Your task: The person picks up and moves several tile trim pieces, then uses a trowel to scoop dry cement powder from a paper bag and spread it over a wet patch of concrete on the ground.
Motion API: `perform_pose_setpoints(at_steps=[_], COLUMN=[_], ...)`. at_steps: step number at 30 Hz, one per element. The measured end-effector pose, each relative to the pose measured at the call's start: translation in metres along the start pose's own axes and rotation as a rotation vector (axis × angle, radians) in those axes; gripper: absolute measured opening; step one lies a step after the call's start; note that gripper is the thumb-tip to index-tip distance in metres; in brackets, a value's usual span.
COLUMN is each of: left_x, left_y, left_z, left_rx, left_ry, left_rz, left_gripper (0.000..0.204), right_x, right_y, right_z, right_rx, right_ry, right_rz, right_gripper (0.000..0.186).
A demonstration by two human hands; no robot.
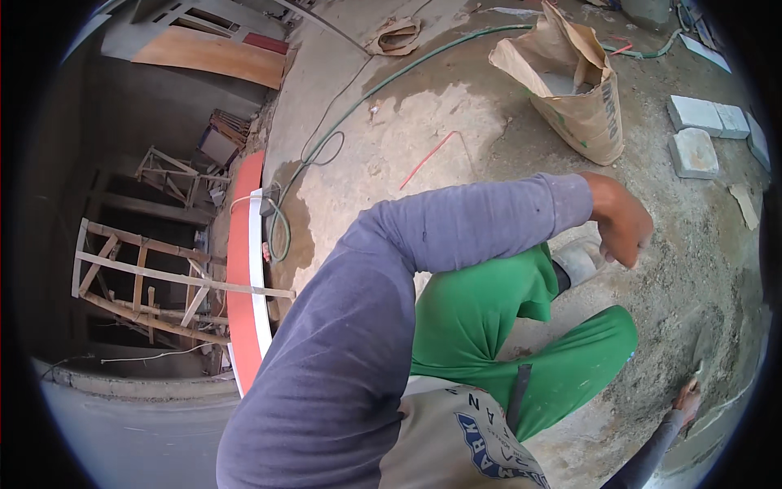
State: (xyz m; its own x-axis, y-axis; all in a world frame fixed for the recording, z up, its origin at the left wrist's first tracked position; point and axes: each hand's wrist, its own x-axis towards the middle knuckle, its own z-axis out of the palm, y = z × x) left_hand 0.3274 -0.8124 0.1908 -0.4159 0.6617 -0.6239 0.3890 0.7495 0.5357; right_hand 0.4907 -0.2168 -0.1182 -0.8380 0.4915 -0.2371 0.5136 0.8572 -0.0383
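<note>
My left arm, in a purple-grey sleeve, lies across my bent knee in green trousers (472,318). My left hand (623,218) hangs past the knee above my grey shoe (582,259), its fingers curled in with nothing seen in them. At the lower right my right hand (687,401) is closed round the handle of a trowel (699,355). The trowel's grey blade is hard to make out against the rough grey mortar (680,301) spread on the floor there.
An open brown paper sack (570,106) stands ahead of me. Pale blocks (694,153) lie at the right. A green hose (366,98) runs over the floor. A red-and-white board edge (251,269) borders the left side, with wooden frames (147,281) beyond it.
</note>
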Motion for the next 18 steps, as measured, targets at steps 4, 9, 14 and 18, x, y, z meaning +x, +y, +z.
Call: perform_pose_setpoints(at_steps=[4,9,14,18], left_x=[0.002,0.009,0.009,-0.006], left_y=[0.017,-0.002,-0.005,0.030], left_z=[-0.002,0.003,-0.001,-0.022], left_rx=[-0.032,-0.093,-0.209,-0.006], left_ry=[-0.090,-0.114,-0.110,-0.047], left_rz=[0.037,-0.005,0.050,0.054], left_gripper=[0.046,0.050,0.050,0.040], right_x=[0.022,-0.018,-0.019,0.024], right_y=[-0.040,-0.003,0.000,0.019], right_z=[0.026,0.041,0.004,0.001], right_rx=[-0.081,0.033,-0.263,0.091], right_ry=[-0.049,-0.028,-0.120,0.020], right_rz=[-0.145,-0.261,-0.326,-0.064], right_gripper=[0.067,0.062,0.059,0.064])
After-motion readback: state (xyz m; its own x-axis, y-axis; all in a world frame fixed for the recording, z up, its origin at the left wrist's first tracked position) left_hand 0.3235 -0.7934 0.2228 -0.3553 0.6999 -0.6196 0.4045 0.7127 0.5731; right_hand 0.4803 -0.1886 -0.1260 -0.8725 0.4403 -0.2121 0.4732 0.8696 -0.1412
